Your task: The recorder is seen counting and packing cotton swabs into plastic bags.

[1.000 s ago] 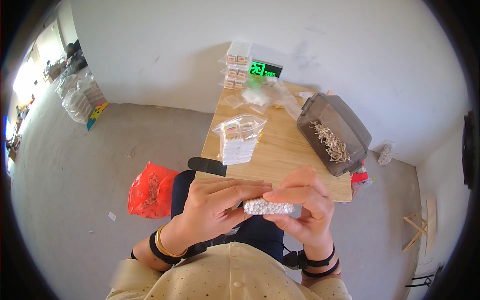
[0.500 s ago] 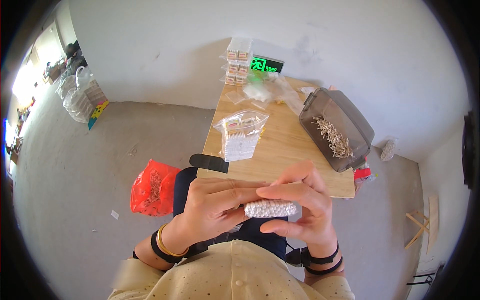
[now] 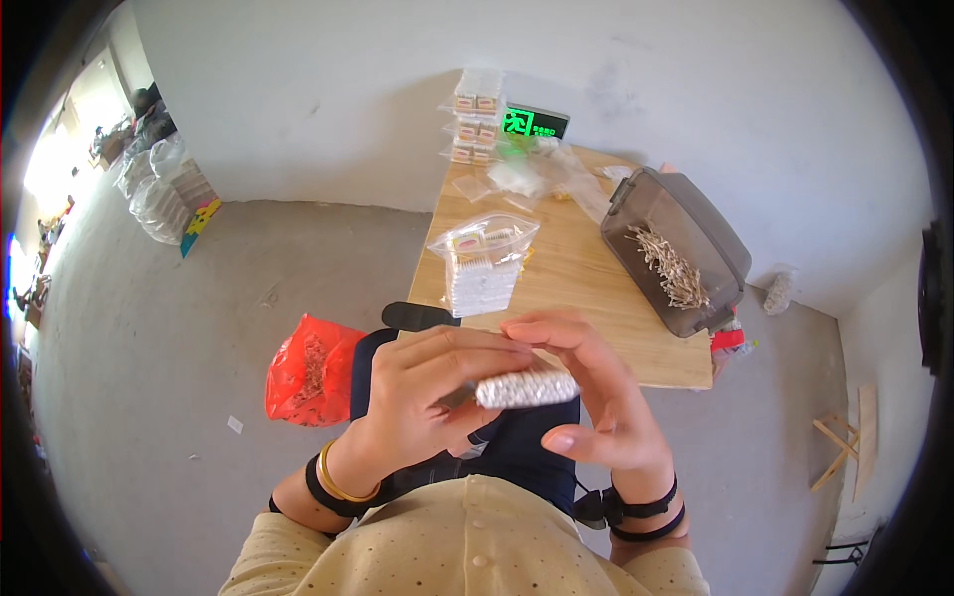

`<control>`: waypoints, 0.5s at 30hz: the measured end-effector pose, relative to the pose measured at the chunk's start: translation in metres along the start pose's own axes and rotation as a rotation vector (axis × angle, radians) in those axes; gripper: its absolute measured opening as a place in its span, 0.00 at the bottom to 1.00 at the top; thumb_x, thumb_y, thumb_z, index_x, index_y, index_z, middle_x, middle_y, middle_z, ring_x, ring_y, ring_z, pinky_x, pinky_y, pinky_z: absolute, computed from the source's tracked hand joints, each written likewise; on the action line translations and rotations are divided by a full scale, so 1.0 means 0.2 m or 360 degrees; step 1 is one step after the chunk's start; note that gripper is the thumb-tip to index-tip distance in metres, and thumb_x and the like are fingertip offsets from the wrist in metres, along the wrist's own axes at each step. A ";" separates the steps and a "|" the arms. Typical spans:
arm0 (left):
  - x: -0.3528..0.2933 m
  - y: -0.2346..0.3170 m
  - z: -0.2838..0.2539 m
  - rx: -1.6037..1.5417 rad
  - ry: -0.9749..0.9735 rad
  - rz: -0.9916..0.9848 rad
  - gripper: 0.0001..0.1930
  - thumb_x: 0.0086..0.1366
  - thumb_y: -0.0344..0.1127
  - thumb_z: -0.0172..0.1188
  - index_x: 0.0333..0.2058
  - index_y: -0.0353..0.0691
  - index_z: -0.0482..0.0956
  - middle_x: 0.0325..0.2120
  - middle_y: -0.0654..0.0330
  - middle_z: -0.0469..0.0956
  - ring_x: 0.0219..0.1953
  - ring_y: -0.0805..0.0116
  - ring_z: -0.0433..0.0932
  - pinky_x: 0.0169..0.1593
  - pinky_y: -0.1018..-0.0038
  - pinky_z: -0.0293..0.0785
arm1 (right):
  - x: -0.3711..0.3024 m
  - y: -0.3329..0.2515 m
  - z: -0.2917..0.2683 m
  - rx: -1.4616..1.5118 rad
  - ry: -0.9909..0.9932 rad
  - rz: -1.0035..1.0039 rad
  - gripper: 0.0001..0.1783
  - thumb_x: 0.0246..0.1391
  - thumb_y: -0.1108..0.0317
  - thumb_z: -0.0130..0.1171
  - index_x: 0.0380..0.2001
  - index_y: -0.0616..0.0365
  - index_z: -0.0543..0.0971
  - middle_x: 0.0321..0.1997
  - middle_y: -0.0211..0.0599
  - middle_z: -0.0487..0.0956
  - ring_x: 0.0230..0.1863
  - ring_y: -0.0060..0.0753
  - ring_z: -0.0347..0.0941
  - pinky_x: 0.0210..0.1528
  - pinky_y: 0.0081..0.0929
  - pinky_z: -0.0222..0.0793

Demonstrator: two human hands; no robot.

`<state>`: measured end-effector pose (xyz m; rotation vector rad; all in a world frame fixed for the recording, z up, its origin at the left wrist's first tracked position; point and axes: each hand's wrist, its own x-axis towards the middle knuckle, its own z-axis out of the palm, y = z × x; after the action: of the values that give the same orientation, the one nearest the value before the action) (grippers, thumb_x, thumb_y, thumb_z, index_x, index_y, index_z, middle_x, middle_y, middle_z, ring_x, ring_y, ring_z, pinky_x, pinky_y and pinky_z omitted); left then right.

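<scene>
A flat bundle of cotton swabs (image 3: pixel 525 389) is held above my lap, its white tips facing me. My left hand (image 3: pixel 422 382) grips its left end, the fingers behind and the thumb below. Around the right end, my right hand (image 3: pixel 606 392) is open, thumb well apart from the fingers. Its fingertips reach over behind the bundle, close to my left fingertips; whether they touch it I cannot tell. Beyond my hands, a clear zip bag (image 3: pixel 482 268) filled with packed cotton swabs stands on the wooden table (image 3: pixel 566 288).
A grey translucent bin (image 3: pixel 730 233) with loose swabs sits at the table's right. Stacked packs (image 3: pixel 477 119), a lit green exit sign (image 3: pixel 535 122) and plastic bags (image 3: pixel 522 177) are at the back. A red bag (image 3: pixel 313 372) lies on the floor to the left.
My right thumb has dropped away from the bundle and the right hand has spread wider. The bundle has shifted slightly left and up in my left hand.
</scene>
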<state>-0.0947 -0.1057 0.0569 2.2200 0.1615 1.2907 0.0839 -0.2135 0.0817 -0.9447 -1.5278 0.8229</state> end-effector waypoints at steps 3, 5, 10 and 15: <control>-0.02 0.00 0.01 -0.0089 0.0062 -0.0215 0.13 0.50 0.26 0.72 0.37 0.40 0.85 0.36 0.58 0.84 0.36 0.64 0.83 0.38 0.76 0.76 | -0.03 0.06 0.03 -0.0102 0.0158 -0.0039 0.27 0.49 0.73 0.68 0.54 0.62 0.75 0.53 0.43 0.76 0.56 0.39 0.71 0.60 0.33 0.63; -0.03 0.00 0.01 -0.0170 0.0049 -0.0336 0.13 0.52 0.26 0.71 0.38 0.40 0.84 0.37 0.59 0.83 0.36 0.67 0.82 0.38 0.77 0.75 | -0.04 0.10 0.05 -0.0118 0.0306 0.0108 0.22 0.50 0.75 0.67 0.50 0.62 0.76 0.48 0.40 0.78 0.51 0.34 0.73 0.57 0.29 0.65; -0.07 -0.03 0.05 -0.0829 0.0159 -0.0851 0.17 0.60 0.30 0.70 0.47 0.34 0.77 0.38 0.59 0.82 0.40 0.76 0.80 0.42 0.77 0.76 | -0.06 0.17 0.08 -0.0127 0.0474 0.0275 0.14 0.52 0.75 0.67 0.42 0.62 0.79 0.38 0.34 0.81 0.42 0.24 0.74 0.50 0.22 0.67; -0.08 -0.08 0.03 -0.1058 0.0107 -0.0919 0.16 0.63 0.30 0.68 0.46 0.31 0.74 0.39 0.59 0.80 0.43 0.76 0.78 0.48 0.77 0.74 | -0.05 0.18 0.07 -0.0095 0.0389 0.0410 0.12 0.53 0.74 0.66 0.41 0.63 0.79 0.36 0.32 0.81 0.41 0.22 0.73 0.50 0.22 0.67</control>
<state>-0.0953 -0.1002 0.0331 1.4206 0.3182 0.9151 0.0759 -0.2056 0.0431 -1.2571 -1.2410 0.8116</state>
